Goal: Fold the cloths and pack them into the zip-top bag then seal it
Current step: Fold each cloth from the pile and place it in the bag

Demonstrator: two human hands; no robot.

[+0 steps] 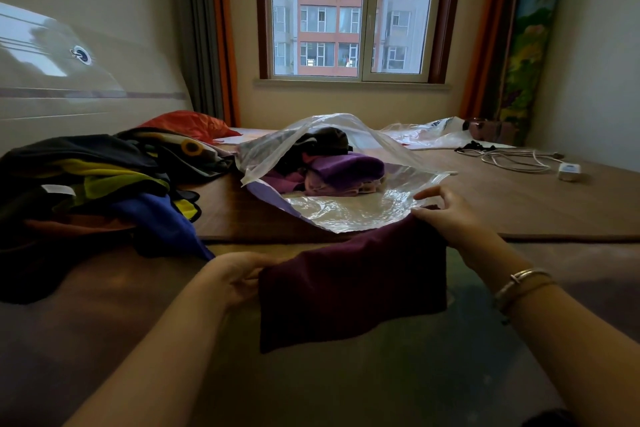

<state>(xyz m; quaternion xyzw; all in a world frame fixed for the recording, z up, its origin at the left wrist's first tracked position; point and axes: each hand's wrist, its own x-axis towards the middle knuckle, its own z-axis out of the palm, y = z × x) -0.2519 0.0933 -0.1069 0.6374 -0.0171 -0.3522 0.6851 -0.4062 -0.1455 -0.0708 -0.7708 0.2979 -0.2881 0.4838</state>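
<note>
A dark maroon cloth (349, 284) hangs folded between my hands just in front of the bag. My left hand (239, 276) grips its left upper corner and my right hand (446, 215) pinches its right upper corner. The clear zip-top bag (349, 211) lies open on the wooden board, its mouth gaping toward me. Inside it sit a folded purple cloth (346, 170) and darker cloths (322, 140) behind. A heap of unfolded cloths (97, 184), black, yellow and blue, lies at the left.
A red cloth (188, 125) lies behind the heap. A white cable with an adapter (568, 172) and more clear plastic (436, 130) lie at the back right. The wooden board's (519, 204) front edge runs under my hands. A window is ahead.
</note>
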